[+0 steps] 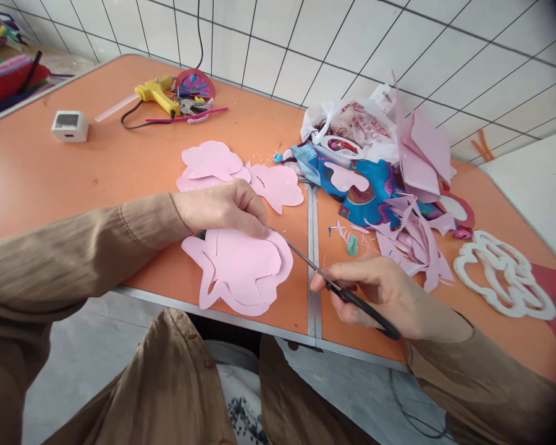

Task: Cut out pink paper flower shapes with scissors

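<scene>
My left hand [225, 207] is closed in a pinch on the top edge of a pink foam flower-shaped sheet [243, 269] that lies on the orange table [74, 173] near its front edge. My right hand [380, 293] grips black-handled scissors [327, 281]. Their thin blades point up and left, with the tips meeting the pink sheet just under my left fingers. More pink cut-out shapes [241, 170] lie just behind my left hand.
A heap of pink offcuts [412, 238], blue patterned fabric [361, 188] and a plastic bag [352, 123] sits to the right. A white foam cut-out [505, 275] lies at the far right. A yellow glue gun [157, 96], keys and a white box [69, 125] are at the back left.
</scene>
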Demonstrator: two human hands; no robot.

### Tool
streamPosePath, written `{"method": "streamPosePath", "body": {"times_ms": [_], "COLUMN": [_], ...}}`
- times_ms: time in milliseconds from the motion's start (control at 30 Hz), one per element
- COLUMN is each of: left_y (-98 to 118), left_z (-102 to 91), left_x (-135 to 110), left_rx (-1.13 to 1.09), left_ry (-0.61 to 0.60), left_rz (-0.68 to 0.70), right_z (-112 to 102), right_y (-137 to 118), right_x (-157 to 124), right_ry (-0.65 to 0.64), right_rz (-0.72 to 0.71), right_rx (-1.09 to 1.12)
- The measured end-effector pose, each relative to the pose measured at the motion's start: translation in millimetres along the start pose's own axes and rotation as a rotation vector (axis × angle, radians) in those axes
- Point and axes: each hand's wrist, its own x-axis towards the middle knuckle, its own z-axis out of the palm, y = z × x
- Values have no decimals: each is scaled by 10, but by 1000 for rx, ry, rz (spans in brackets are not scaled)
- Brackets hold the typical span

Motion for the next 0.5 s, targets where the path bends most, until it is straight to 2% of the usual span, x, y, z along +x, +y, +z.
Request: {"method": "streamPosePath", "body": {"times_ms": [500], "left_y": [10], "left_z": [8], "left_x": [0], "left_rx": [22], "left_ry": [23], "left_rz": [-12], "right_z": [-1], "right_y": [6], "right_x": [5], "right_ry": [-14], "right_rz": [23], "right_rx": [-31]}}
